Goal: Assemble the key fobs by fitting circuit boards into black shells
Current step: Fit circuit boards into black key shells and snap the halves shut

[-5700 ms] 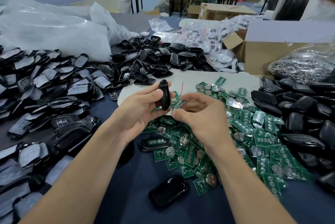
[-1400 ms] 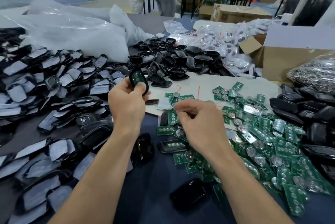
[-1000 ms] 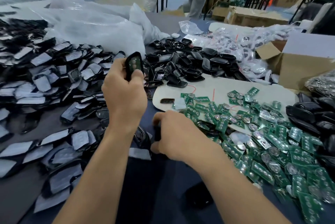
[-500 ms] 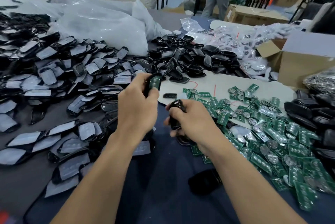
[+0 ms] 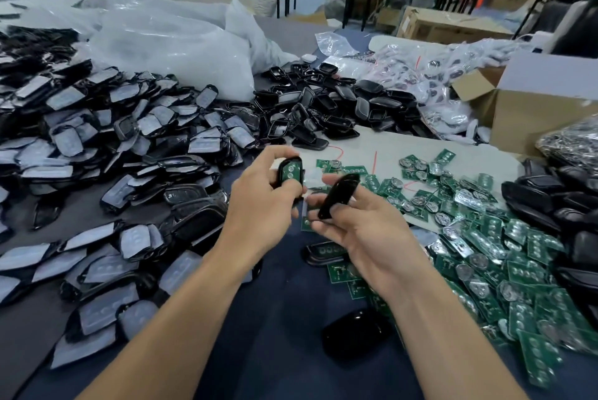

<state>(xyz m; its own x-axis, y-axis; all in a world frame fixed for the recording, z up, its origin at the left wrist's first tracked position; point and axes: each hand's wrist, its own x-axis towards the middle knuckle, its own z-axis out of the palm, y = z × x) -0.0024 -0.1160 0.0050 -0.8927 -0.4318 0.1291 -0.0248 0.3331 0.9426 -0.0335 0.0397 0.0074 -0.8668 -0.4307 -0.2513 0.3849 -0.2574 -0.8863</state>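
My left hand [image 5: 263,202] grips a black shell half [image 5: 290,171] with a green circuit board seated inside it, board facing me. My right hand [image 5: 359,228] holds a second black shell half [image 5: 338,194] edge-on between thumb and fingers, just right of the first; the two halves are apart. A heap of loose green circuit boards [image 5: 479,257] with coin cells spreads to the right. Another shell with a board in it [image 5: 323,252] lies flat below my right hand.
Film-covered shell halves [image 5: 106,153] are heaped on the left, empty black shells [image 5: 326,108] at the back, glossy black covers [image 5: 563,202] on the right. One black cover [image 5: 356,331] lies near the front. Plastic bags [image 5: 168,43] and a cardboard box [image 5: 537,114] stand behind.
My right hand has lifted a black shell half off the table and brought it up beside the left hand's shell. The left hand has come back toward the middle with its shell.
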